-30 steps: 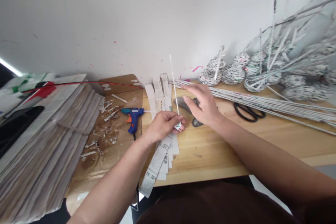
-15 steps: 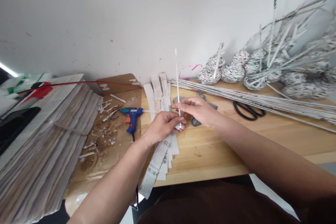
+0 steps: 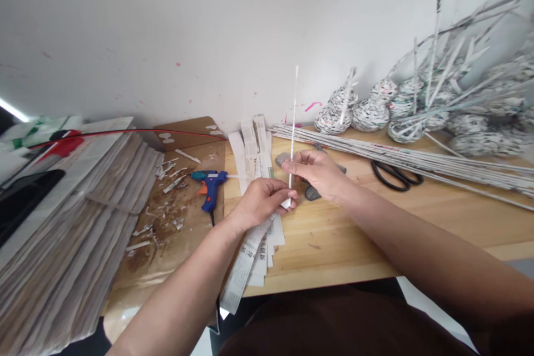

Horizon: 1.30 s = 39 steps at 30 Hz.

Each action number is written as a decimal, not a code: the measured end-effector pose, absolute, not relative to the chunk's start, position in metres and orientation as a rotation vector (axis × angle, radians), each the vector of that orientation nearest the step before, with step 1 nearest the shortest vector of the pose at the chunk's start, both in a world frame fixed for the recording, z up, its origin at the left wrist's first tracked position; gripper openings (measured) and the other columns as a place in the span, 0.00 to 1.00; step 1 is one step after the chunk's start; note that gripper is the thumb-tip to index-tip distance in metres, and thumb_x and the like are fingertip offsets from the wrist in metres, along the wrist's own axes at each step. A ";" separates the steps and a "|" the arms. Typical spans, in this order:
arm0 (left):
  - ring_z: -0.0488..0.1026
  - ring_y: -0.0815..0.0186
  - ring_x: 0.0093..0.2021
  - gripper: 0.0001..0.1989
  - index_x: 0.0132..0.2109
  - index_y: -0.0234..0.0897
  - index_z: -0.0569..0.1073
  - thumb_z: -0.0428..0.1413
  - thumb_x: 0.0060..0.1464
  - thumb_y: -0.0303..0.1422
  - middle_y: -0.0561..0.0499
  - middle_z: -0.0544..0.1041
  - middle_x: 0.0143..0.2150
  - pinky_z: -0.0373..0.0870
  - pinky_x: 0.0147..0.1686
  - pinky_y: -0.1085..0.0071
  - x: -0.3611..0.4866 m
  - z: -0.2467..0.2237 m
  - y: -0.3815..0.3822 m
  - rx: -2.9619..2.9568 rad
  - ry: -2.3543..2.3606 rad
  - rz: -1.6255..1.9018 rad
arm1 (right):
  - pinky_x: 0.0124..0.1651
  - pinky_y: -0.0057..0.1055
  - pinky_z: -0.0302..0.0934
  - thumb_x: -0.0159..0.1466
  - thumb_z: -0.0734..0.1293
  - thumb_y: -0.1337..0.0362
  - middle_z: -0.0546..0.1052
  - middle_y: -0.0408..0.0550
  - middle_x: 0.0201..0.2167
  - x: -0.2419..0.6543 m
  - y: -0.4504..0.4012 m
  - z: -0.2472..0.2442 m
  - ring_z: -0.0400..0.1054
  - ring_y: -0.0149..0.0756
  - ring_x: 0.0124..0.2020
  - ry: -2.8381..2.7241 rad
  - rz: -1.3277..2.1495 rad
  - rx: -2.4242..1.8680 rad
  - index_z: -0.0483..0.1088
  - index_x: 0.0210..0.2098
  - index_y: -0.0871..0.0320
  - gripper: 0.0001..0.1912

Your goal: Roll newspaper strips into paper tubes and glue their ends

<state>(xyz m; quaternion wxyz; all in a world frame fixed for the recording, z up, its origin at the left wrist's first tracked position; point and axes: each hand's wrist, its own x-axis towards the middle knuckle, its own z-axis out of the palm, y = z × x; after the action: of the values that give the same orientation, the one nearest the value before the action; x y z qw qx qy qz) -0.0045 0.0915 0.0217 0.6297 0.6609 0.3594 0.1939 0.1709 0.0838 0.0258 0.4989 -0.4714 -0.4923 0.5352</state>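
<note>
The thin white paper tube (image 3: 293, 122) stands nearly upright above the right side of the fanned newspaper strips (image 3: 240, 283), with both hands on it: the left hand (image 3: 263, 200) pinches its bottom, where a flat white flap shows, while the thumb and fingertips of the right hand (image 3: 316, 172) grip it a little higher. As I judge it, the likeliest trouble sits between those two grips; if one turned or pulled against the other, such slender paper could kink or crease, and a slack pinch at the bottom might let the flap slip and the roll loosen. The long upper part has no support, so a knock could bend it. Below the left forearm, the strips overhang the near edge of the tabletop (image 3: 334, 256), and a low sweep of the arm could drag some off. Just left of the strips lies a blue glue gun (image 3: 214, 188); whether it is hot I cannot tell, but a careless elbow could shift it or catch its cord (image 3: 213, 217). Right of the strips, behind the right hand, lie small grey pieces (image 3: 312, 193), too covered to identify, which a dropping wrist might push aside.
</note>
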 end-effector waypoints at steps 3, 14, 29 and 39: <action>0.75 0.66 0.32 0.18 0.35 0.32 0.78 0.58 0.53 0.45 0.47 0.78 0.31 0.74 0.33 0.71 -0.004 0.022 0.092 1.499 0.843 0.457 | 0.27 0.26 0.60 0.55 0.73 0.51 0.73 0.41 0.23 0.172 0.084 0.026 0.66 0.28 0.23 -1.244 1.383 -1.099 0.73 0.29 0.58 0.16; 0.75 0.66 0.31 0.19 0.34 0.33 0.78 0.60 0.51 0.47 0.48 0.79 0.31 0.75 0.33 0.71 -0.005 0.022 0.092 1.477 0.850 0.476 | 0.30 0.27 0.62 0.57 0.72 0.52 0.75 0.43 0.27 0.174 0.085 0.026 0.67 0.29 0.25 -1.296 1.463 -1.063 0.75 0.32 0.57 0.14; 0.75 0.67 0.30 0.18 0.33 0.32 0.77 0.60 0.52 0.45 0.47 0.78 0.30 0.74 0.32 0.72 -0.005 0.026 0.090 1.462 0.802 0.403 | 0.26 0.25 0.59 0.52 0.75 0.53 0.72 0.40 0.21 0.176 0.085 0.026 0.64 0.26 0.22 -1.140 1.457 -1.100 0.69 0.23 0.59 0.17; 0.76 0.66 0.31 0.17 0.33 0.32 0.78 0.61 0.51 0.45 0.47 0.79 0.30 0.75 0.33 0.71 -0.006 0.023 0.091 1.455 0.816 0.414 | 0.26 0.24 0.60 0.55 0.74 0.56 0.72 0.40 0.21 0.173 0.082 0.029 0.65 0.26 0.21 -1.258 1.345 -1.112 0.73 0.25 0.59 0.13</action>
<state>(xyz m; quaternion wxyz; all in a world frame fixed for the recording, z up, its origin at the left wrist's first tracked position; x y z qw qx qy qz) -0.0059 0.0913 0.0225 0.6528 0.6413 0.3597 0.1824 0.1731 0.0822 0.0293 0.4752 -0.4549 -0.5145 0.5501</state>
